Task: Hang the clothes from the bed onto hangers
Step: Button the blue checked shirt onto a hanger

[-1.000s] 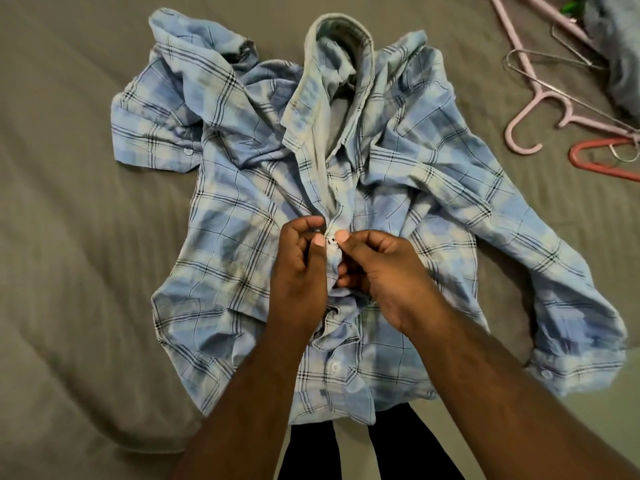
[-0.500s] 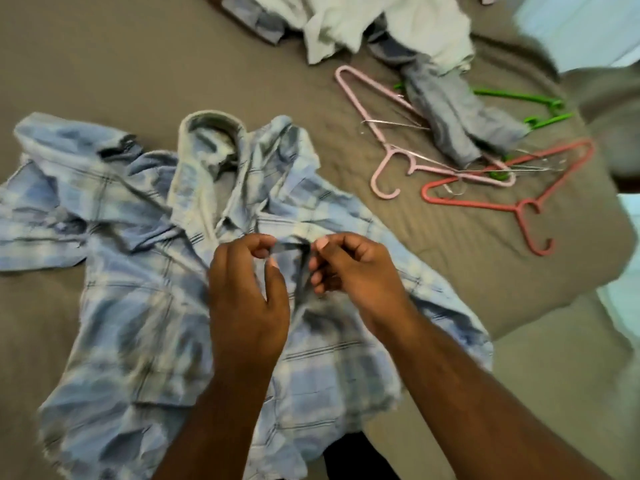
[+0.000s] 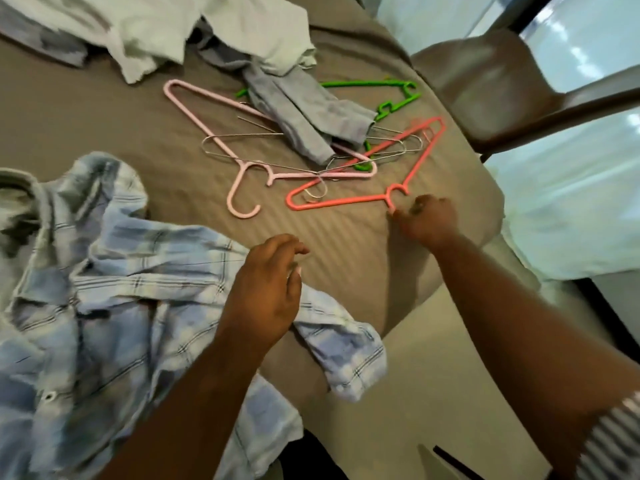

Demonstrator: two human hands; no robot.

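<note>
Plaid shirt (image 3: 114, 292) lies crumpled on the bed (image 3: 86, 116), near left, one sleeve trailing right toward the bed edge. Left hand (image 3: 266, 289) hovers over that sleeve, fingers loosely curled and apart, gripping nothing I can see; contact with the cloth can't be told.

Right hand (image 3: 427, 220) is at the hook end of the red hanger (image 3: 346, 201), fingertips closed around or right against the hook. Blurred, so a firm pinch can't be confirmed.

Hanger count on the bed, centre to far right:
- 1 red, nearest the right hand
- 1 pink (image 3: 207, 123), hook pointing near, just left of the red
- green (image 3: 398, 105): at least 1, maybe 2, partly hidden
- wire (image 3: 242, 135): at least 2, tangled under and across the plastic ones, exact count unclear

Other clothes: 1 grey garment (image 3: 304, 116) draped over the pink, green and wire hangers; 1 white garment (image 3: 166, 26) at the far edge, touching the grey one.

A brown chair (image 3: 491, 84) stands off the bed, far right.
</note>
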